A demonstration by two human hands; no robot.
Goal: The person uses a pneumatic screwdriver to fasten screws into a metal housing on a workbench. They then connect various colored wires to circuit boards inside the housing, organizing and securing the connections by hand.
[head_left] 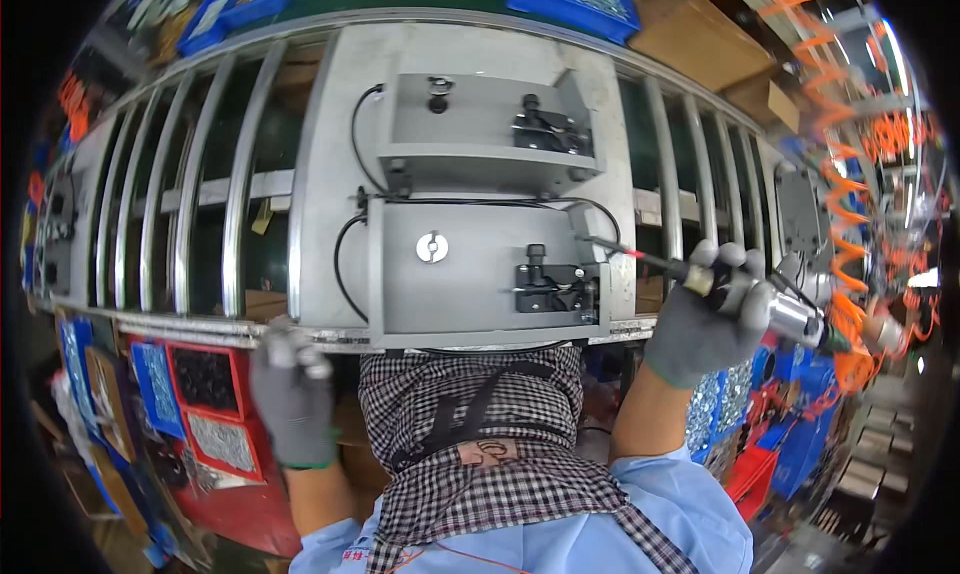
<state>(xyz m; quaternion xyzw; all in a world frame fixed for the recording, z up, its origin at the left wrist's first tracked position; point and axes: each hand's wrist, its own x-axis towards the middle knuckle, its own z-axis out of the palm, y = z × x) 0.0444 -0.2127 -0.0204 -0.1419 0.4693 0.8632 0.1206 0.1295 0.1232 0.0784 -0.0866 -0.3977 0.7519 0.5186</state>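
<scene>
My right hand (705, 319), in a grey glove, is wrapped round a pneumatic screwdriver (795, 319). Its long thin bit points left, with the tip by the right wall of the nearer grey metal housing (460, 284). That housing carries a round silver disc (432, 246) and a black mechanism (552, 282) at its right end. Beside the conveyor's near edge is my gloved left hand (292, 394), away from the housing. Its fingers are curled; whatever they may hold is hidden. A second grey housing (455, 114) stands just beyond, with a similar black mechanism.
Both housings rest on a pale board (335, 124) on a roller conveyor (200, 204). Black cables loop around them. Red bins (252, 414) of small parts are at the lower left, blue bins (700, 414) at the lower right. Orange coiled hoses (845, 204) hang at right.
</scene>
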